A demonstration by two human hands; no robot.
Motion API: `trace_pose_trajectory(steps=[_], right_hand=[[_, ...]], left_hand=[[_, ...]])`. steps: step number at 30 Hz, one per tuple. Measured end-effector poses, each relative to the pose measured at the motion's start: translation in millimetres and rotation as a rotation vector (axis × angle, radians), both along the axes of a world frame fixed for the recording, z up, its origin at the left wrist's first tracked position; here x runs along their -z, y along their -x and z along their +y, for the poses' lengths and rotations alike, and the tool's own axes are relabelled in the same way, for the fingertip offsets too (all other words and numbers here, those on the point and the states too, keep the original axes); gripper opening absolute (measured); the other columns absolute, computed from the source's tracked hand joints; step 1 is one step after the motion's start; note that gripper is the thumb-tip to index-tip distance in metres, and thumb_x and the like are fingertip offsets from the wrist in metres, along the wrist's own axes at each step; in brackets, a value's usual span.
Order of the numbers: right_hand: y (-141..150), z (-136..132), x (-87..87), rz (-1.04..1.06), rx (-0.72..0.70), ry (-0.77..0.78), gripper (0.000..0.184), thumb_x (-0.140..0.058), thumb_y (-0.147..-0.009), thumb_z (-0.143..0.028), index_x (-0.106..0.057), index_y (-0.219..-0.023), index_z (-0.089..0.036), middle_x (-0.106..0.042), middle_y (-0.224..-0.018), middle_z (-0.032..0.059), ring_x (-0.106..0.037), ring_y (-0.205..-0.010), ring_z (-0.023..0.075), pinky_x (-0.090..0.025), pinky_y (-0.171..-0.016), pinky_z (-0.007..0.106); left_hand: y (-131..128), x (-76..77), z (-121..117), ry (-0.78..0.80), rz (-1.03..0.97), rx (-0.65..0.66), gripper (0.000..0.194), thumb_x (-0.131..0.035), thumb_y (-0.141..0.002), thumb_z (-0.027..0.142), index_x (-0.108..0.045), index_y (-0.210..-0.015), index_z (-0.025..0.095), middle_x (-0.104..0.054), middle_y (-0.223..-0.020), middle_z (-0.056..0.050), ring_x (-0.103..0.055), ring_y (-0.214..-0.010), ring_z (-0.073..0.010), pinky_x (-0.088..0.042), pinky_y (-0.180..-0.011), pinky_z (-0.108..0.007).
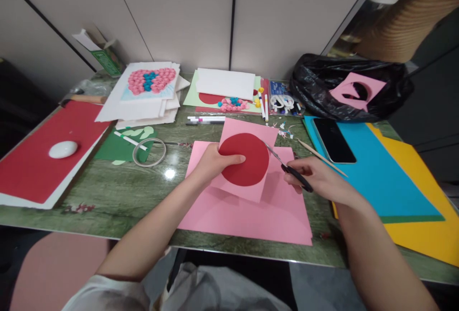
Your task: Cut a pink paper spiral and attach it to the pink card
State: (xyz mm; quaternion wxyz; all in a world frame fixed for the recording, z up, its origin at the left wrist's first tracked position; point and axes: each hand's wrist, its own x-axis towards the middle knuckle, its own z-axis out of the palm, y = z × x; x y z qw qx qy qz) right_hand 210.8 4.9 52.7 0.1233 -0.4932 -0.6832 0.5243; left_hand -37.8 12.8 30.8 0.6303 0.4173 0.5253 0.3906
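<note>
My left hand point(215, 160) pinches a red paper circle point(247, 167) against a smaller pink paper sheet point(247, 131), the thumb lying on the red face. Both are lifted a little over a larger pink sheet point(247, 222) on the table. Black-handled scissors point(296, 175) are in my right hand point(315, 177), fingers through or around the handles. Their blades reach the upper right edge of the circle, at the pink sheet; whether the blades are parted is hard to see.
Blue paper point(380, 177) and yellow paper point(426, 177) lie right, under a phone point(334, 139). A wooden stick point(322, 158) is beside them. Left are a tape roll point(163, 150), red paper point(46, 177) and a white oval object point(63, 149). A black bag point(311, 86) holds pink scraps.
</note>
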Motion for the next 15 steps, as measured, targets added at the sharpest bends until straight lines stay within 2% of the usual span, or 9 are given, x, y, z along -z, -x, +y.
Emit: trace_pose_trajectory(steps=[7,15], right_hand=[[0.1,0.3,4.8,0.014,-0.013,-0.001,0.037,-0.057,-0.079,-0.045,-0.046,-0.055,-0.018,-0.052,-0.051,-0.0024,-0.046,-0.051,0.0112,-0.032,-0.051,0.024],[1.0,0.0,8.1,0.020,-0.004,-0.020,0.034,-0.058,-0.078,-0.041,-0.044,-0.057,-0.019,-0.050,-0.052,-0.0029,-0.046,-0.052,0.0119,-0.033,-0.053,0.025]], left_hand=[[-2.2,4.0,0.2,0.039,-0.024,0.046,0.025,-0.077,-0.057,0.027,-0.071,-0.078,0.016,-0.073,-0.086,-0.010,-0.068,-0.079,-0.0253,-0.054,-0.070,-0.036],[-3.2,6.8,0.5,0.028,-0.019,0.071,0.025,-0.076,-0.058,0.028,-0.071,-0.080,0.017,-0.073,-0.087,-0.010,-0.068,-0.080,-0.0253,-0.054,-0.068,-0.035]])
